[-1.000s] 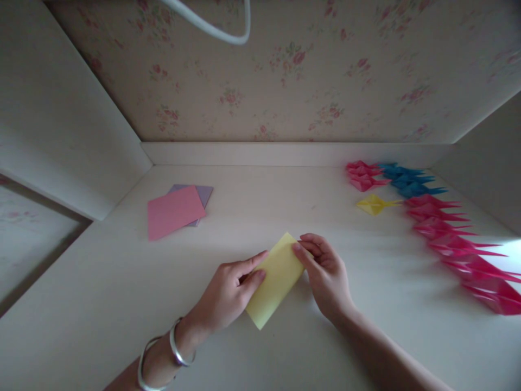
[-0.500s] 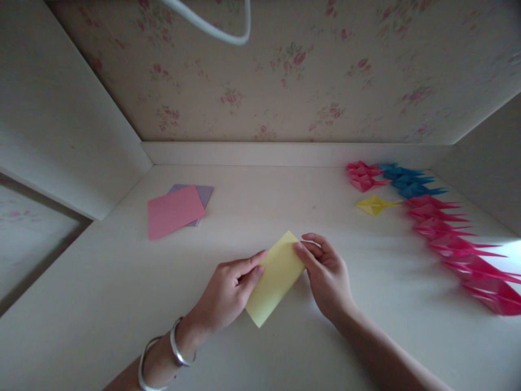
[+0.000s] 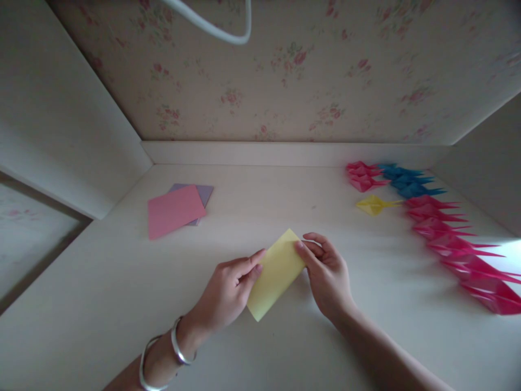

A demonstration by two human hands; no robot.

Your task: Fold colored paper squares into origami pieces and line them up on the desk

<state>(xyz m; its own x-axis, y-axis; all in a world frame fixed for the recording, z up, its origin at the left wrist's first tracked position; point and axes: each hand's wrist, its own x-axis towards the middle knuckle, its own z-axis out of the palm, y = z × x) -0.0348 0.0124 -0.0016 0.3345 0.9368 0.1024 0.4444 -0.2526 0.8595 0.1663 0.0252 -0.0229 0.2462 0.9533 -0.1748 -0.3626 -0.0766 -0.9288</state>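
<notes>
A yellow sheet of paper (image 3: 277,277), oblong in outline, is held at a slant between my hands over the white tabletop. My left hand (image 3: 230,290) pinches its left edge, thumb and forefinger on the upper face. On the other side, my right hand (image 3: 328,279) grips the upper right edge, its thumb on top and its fingers curled behind. Two silver bracelets (image 3: 179,342) circle my left wrist. The paper's underside is hidden.
Pink paper (image 3: 177,212) overlaps purple paper (image 3: 205,194) at the left. Folded paper shapes with pointed ends stand at the right: a yellow one (image 3: 375,205), several blue ones (image 3: 411,182) and several pink ones (image 3: 451,244). A white cable (image 3: 207,27) hangs at the top.
The yellow paper has tilted slightly, its lower corner now a little higher. Both hands keep their grip in nearly the same place.
</notes>
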